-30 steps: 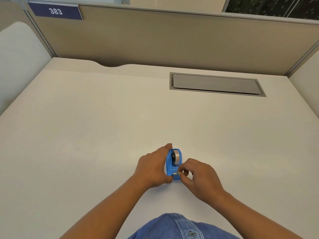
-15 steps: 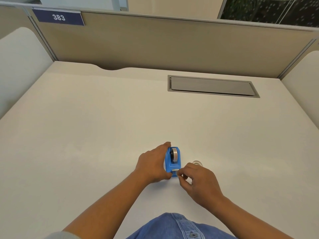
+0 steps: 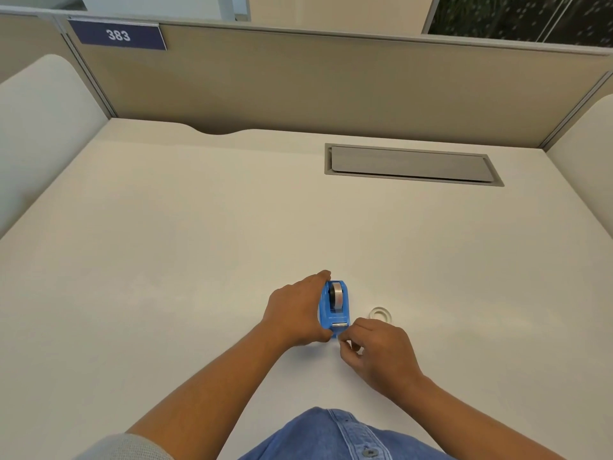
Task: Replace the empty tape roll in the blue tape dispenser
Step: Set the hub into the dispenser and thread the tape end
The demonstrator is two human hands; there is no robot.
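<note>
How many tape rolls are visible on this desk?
2. One roll sits mounted in the blue dispenser; one clear ring lies flat on the desk, to the dispenser's right. None seem hidden.

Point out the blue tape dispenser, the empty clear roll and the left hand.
blue tape dispenser point(image 3: 335, 314): head view, top of blue body.
empty clear roll point(image 3: 380, 315): head view, ring's rim.
left hand point(image 3: 296, 312): head view, back of hand.

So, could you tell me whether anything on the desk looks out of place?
Only the clear, empty tape ring, lying loose on the desk right of the blue tape dispenser. Nothing looks spilled or damaged.
</note>
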